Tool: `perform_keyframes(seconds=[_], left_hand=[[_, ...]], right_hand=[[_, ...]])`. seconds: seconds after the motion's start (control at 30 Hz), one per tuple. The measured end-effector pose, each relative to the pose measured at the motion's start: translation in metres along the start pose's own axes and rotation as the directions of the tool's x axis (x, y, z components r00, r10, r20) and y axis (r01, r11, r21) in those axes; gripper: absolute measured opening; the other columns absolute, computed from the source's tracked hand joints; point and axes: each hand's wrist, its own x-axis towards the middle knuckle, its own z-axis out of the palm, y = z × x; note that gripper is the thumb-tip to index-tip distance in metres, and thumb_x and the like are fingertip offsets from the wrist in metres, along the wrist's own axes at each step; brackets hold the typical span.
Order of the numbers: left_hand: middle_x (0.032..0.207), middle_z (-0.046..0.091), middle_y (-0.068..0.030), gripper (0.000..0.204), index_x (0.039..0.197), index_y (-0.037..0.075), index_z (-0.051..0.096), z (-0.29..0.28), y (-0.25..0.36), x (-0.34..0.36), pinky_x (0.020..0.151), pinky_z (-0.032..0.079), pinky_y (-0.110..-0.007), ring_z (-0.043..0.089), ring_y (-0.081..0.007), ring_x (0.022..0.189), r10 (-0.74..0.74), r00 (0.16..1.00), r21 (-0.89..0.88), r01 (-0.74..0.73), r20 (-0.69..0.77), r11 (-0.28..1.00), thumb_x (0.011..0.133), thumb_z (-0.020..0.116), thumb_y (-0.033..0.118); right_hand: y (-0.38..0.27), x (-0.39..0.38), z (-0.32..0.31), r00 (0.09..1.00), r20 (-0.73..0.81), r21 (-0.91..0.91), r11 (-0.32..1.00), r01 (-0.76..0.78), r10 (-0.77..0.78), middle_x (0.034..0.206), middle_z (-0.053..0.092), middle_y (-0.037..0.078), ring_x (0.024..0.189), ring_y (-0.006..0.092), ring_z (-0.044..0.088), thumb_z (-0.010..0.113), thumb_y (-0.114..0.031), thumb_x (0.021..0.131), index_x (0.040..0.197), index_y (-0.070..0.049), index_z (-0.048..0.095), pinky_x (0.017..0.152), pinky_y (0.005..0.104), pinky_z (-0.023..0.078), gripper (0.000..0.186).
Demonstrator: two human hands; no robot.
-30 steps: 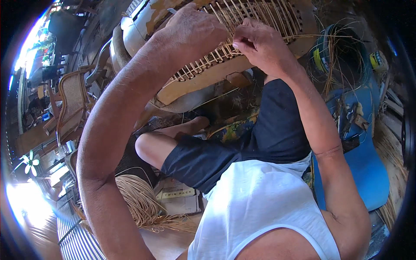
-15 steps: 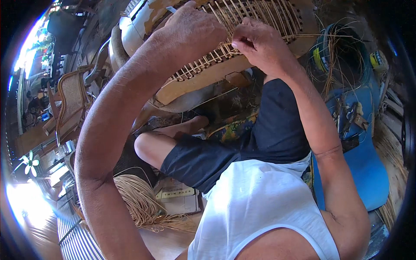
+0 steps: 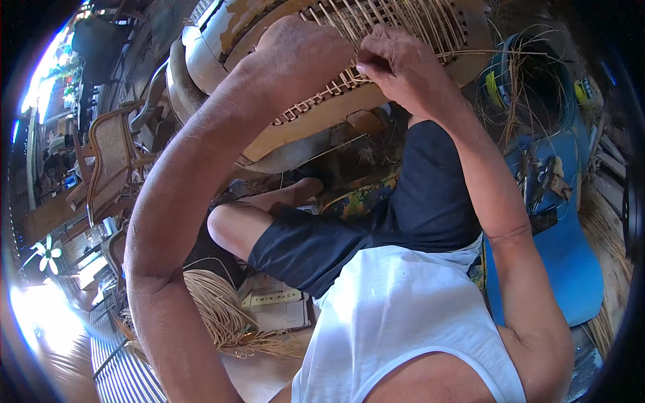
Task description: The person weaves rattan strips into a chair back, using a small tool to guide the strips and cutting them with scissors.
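A wooden seat frame point(image 3: 316, 138) lies across the top of the view, with pale cane strands point(image 3: 420, 23) strung close together over its opening and looped through holes along its edge. My left hand point(image 3: 306, 50) is over the near left part of the strands, back of the hand up and fingers curled. Its fingertips are hidden, so what they grip does not show. Just right of it, my right hand point(image 3: 396, 64) has thumb and fingers pinched together close above the weave. From beside that hand a long cane strand point(image 3: 497, 52) runs out to the right.
At the right stands a dark bucket point(image 3: 494, 87) with loose cane hanging over it. Tools point(image 3: 547, 185) lie on a blue sheet point(image 3: 557, 269). A coil of cane point(image 3: 215, 305) sits at lower left by a cardboard box point(image 3: 279, 305). A cane-backed chair point(image 3: 111, 158) is farther left.
My left hand has dropped slightly and its raised finger has curled in; the left forearm and elbow have shifted a little right. My right hand stays almost in place, still pinched.
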Motion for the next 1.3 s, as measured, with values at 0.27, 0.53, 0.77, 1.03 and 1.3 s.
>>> perform_keyframes(seconds=[0.27, 0.53, 0.77, 1.03, 1.3], left_hand=[[0.086, 0.07, -0.0074, 0.011, 0.104, 0.008, 0.068, 0.01, -0.033, -0.044, 0.072, 0.054, -0.04, 0.07, -0.0243, 0.081, -0.103, 0.986, -0.544, 0.016, -0.129, 0.839, 0.102, 0.063, 0.018], [0.083, 0.072, -0.0109, 0.017, 0.109, 0.006, 0.071, 0.065, 0.036, -0.087, 0.069, 0.053, -0.036, 0.067, -0.0193, 0.071, -0.712, 0.7, -0.973, 0.197, 0.053, 0.12, 0.097, 0.07, 0.018], [0.105, 0.077, -0.0112, 0.025, 0.116, 0.007, 0.076, 0.049, 0.035, -0.083, 0.088, 0.055, -0.041, 0.071, -0.0269, 0.095, -0.442, 0.84, -0.722, 0.091, -0.314, 0.685, 0.094, 0.074, 0.02], [0.105, 0.076, -0.0097, 0.024, 0.117, 0.013, 0.077, 0.026, 0.011, -0.051, 0.096, 0.053, -0.045, 0.071, -0.03, 0.104, -0.188, 0.95, -0.428, 0.066, -0.249, 0.901, 0.096, 0.066, 0.016], [0.097, 0.077, -0.0088, 0.02, 0.103, 0.017, 0.08, 0.021, 0.009, -0.04, 0.09, 0.057, -0.043, 0.073, -0.0262, 0.101, -0.09, 0.978, -0.214, 0.048, -0.189, 0.976, 0.086, 0.07, 0.012]], right_hand=[[-0.008, 0.003, -0.009, 0.991, 0.119, 0.059, 0.996, -0.073, 0.065, 0.09, 0.062, 0.013, 0.082, 0.0313, 0.065, 0.07, -0.012, 0.095, 0.094, -0.004, 0.065, 0.076, 0.0461, 0.055, 0.01], [-0.007, 0.002, -0.008, 0.994, 0.104, -0.008, 1.0, -0.019, 0.02, 0.091, 0.062, 0.012, 0.083, 0.0295, 0.067, 0.07, -0.014, 0.096, 0.094, -0.005, 0.066, 0.078, 0.0453, 0.056, 0.01], [-0.005, 0.003, -0.007, 0.986, 0.141, -0.027, 0.996, -0.088, 0.091, 0.092, 0.063, 0.01, 0.085, 0.0281, 0.067, 0.069, -0.017, 0.096, 0.097, -0.006, 0.068, 0.08, 0.0452, 0.056, 0.01], [-0.001, 0.003, -0.008, 0.986, 0.14, 0.031, 0.995, -0.091, 0.086, 0.094, 0.062, 0.012, 0.085, 0.0295, 0.065, 0.068, -0.016, 0.096, 0.096, -0.005, 0.066, 0.08, 0.0453, 0.054, 0.011], [-0.006, 0.006, -0.011, 0.987, 0.143, 0.129, 0.988, -0.088, 0.069, 0.086, 0.057, 0.008, 0.077, 0.0217, 0.06, 0.069, -0.014, 0.096, 0.095, -0.003, 0.065, 0.072, 0.0372, 0.049, 0.012]])
